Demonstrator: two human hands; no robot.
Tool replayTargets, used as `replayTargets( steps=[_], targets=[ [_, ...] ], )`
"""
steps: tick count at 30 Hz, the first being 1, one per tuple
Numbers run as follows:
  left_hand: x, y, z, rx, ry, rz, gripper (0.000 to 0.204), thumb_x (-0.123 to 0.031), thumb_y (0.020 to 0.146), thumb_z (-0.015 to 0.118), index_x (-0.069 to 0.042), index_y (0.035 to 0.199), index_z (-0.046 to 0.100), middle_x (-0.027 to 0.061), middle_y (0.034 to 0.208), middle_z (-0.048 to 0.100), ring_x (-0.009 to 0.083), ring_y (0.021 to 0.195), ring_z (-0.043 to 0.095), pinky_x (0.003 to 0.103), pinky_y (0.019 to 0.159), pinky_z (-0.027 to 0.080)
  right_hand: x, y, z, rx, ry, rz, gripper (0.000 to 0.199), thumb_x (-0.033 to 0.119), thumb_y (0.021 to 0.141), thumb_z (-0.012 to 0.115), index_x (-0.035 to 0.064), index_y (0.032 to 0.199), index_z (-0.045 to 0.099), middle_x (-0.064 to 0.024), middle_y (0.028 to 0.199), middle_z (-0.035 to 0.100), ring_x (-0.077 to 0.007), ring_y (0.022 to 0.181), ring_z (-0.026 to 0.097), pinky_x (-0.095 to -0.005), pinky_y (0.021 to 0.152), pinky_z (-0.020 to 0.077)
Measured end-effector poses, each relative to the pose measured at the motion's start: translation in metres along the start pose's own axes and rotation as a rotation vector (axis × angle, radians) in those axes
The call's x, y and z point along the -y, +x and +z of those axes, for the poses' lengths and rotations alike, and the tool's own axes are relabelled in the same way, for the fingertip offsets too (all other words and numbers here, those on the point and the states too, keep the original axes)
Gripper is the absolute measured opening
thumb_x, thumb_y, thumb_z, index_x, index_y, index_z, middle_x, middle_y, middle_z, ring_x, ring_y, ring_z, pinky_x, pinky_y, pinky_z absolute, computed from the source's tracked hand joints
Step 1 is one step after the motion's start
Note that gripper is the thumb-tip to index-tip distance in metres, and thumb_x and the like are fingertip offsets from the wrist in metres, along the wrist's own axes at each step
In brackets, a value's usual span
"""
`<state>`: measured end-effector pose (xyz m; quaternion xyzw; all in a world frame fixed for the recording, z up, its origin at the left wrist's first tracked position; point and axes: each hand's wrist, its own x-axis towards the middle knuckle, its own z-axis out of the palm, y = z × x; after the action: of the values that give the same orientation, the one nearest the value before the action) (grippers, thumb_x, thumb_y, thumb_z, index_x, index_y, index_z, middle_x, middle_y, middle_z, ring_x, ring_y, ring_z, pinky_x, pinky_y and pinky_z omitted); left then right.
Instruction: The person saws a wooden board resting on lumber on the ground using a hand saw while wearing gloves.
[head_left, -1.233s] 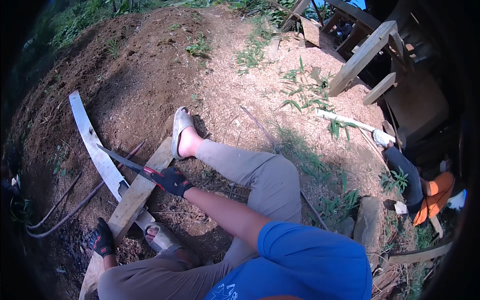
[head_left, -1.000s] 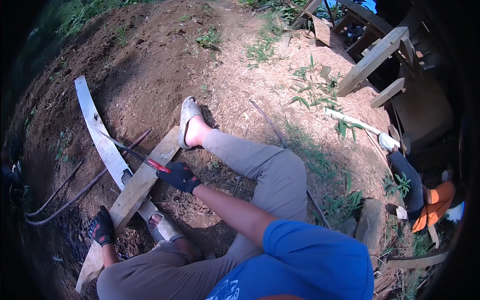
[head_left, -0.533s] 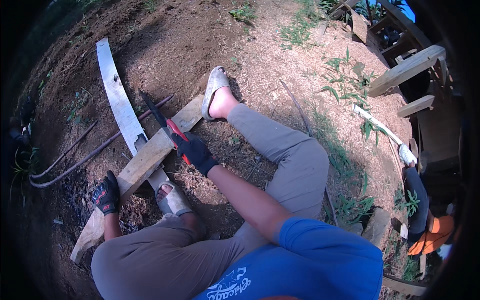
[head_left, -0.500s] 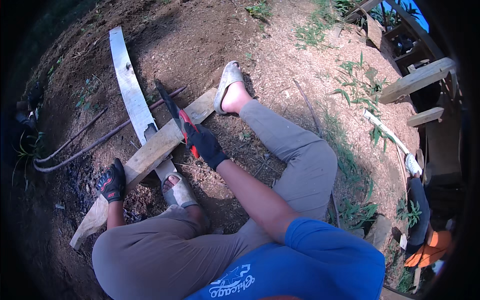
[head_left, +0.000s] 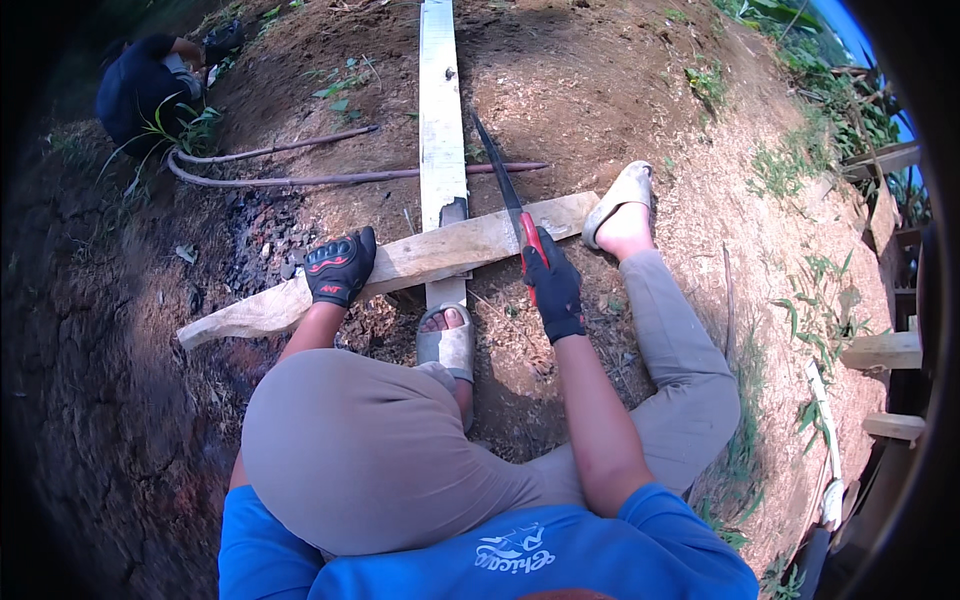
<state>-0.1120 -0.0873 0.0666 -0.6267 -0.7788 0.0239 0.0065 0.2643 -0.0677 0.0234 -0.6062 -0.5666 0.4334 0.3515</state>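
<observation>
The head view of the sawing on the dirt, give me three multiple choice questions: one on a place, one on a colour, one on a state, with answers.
1. Where does the left hand rest?
A. on the angled plank
B. on the hose
C. on a knee

2. What colour is the hand saw's handle?
A. yellow
B. red
C. white

3. How does the angled plank lie?
A. standing upright in the soil
B. across the long pale board
C. apart from every board

Answers:
1. A, the gloved palm presses flat on the plank left of the crossing.
2. B, red shows above the right hand gripping the hand saw.
3. B, it crosses over the long pale board, with a sandalled foot just below the crossing.
</observation>
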Motion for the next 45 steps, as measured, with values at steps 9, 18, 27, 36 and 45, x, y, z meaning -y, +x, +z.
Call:
replayTargets(
  steps=[9, 18, 27, 36, 45],
  targets=[
    [0.010, -0.004, 0.017, -0.096, 0.021, 0.052, 0.055, -0.049, 0.107, 0.049, -0.011, 0.085, 0.082, 0.0186, 0.081, 0.078, 0.0377, 0.075, 0.077, 0.053, 0.074, 0.058, 0.035, 0.000, 0.004, -0.012, 0.239, 0.160, 0.055, 0.034, 0.111, 0.061, 0.0080, 0.159, 0.056, -0.0119, 0.102, 0.077, -0.0221, 0.080, 0.074, -0.0398, 0.076, 0.0593],
    [-0.004, 0.002, 0.006, -0.060, 0.008, 0.024, 0.056, -0.051, 0.107, 0.050, -0.012, 0.083, 0.082, 0.0170, 0.083, 0.079, 0.0361, 0.076, 0.077, 0.053, 0.074, 0.058, -0.001, 0.048, 0.011, -0.068, 0.071, -0.112, 0.046, 0.033, 0.113, 0.058, 0.0122, 0.155, 0.063, -0.0002, 0.080, 0.065, -0.0093, 0.064, 0.058, -0.0323, 0.058, 0.0493],
    [0.006, -0.001, 0.013, -0.087, -0.006, 0.012, 0.053, -0.050, 0.107, 0.052, -0.012, 0.083, 0.081, 0.0178, 0.082, 0.079, 0.0357, 0.076, 0.077, 0.052, 0.073, 0.058, 0.005, 0.032, 0.002, 0.012, 0.010, 0.038, 0.046, 0.038, 0.111, 0.061, 0.0216, 0.154, 0.065, -0.0035, 0.075, 0.067, -0.0122, 0.062, 0.063, -0.0360, 0.059, 0.0513],
    [0.002, 0.000, 0.003, -0.089, -0.001, 0.028, 0.051, -0.046, 0.108, 0.051, -0.012, 0.082, 0.079, 0.0163, 0.080, 0.078, 0.0374, 0.075, 0.076, 0.052, 0.070, 0.059, -0.006, 0.000, -0.019, -0.024, -0.140, -0.008, 0.048, 0.035, 0.109, 0.059, 0.0207, 0.155, 0.064, -0.0084, 0.078, 0.069, -0.0158, 0.062, 0.067, -0.0379, 0.061, 0.0547],
    [0.004, -0.004, -0.002, 0.007, 0.004, 0.026, 0.054, -0.048, 0.110, 0.044, -0.011, 0.096, 0.081, 0.0176, 0.091, 0.079, 0.0385, 0.083, 0.077, 0.053, 0.079, 0.059, -0.028, -0.117, -0.085, 0.114, -0.569, -0.070, 0.050, 0.031, 0.108, 0.058, 0.0132, 0.155, 0.063, -0.0184, 0.111, 0.078, -0.0241, 0.081, 0.075, -0.0409, 0.074, 0.0585]
  ],
)
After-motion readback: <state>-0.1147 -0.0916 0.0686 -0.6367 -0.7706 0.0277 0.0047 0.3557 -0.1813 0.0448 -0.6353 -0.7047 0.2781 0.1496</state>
